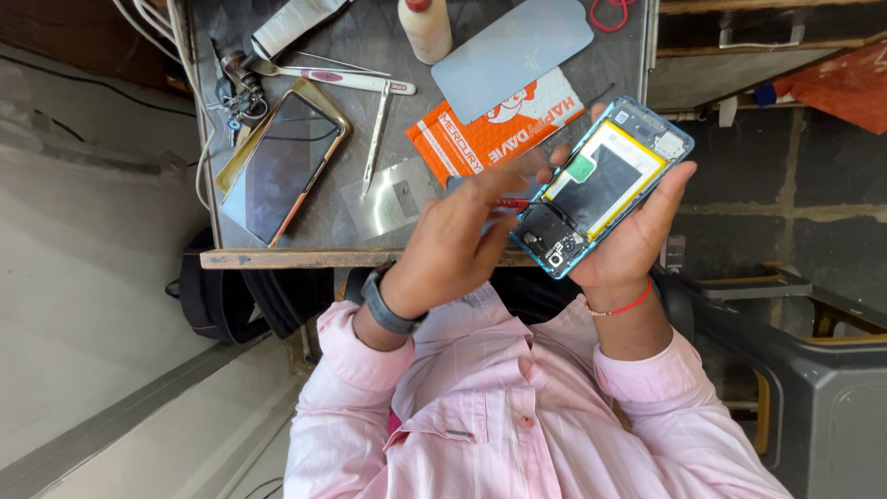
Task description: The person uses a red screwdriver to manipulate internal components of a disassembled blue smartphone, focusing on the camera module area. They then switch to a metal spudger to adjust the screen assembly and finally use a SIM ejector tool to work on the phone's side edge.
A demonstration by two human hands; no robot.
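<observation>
One opened phone (pixel 601 180), its back cover off and its battery and boards exposed, is being held above the near edge of the table (pixel 277 258). It is being cradled from below by the right hand (pixel 637 240), whose fingers are being wrapped around its far side, clamped on it. A thin red tool (pixel 514 203) is being pinched in the left hand (pixel 453 245), with the tip being pressed near the lower end of the phone. The fingers there are being blurred by motion, so the exact grip and the tool's tip cannot be made out. An orange packet (pixel 490 129) is being partly hidden behind the left hand, and a pale blue sheet (pixel 513 51) is being overlapped onto it. Farther left, tweezers (pixel 377 139), a small shiny plate (pixel 388 199) and a second phone (pixel 282 166) are being kept on the table. A bottle (pixel 425 28) is being cut off by the top edge.
</observation>
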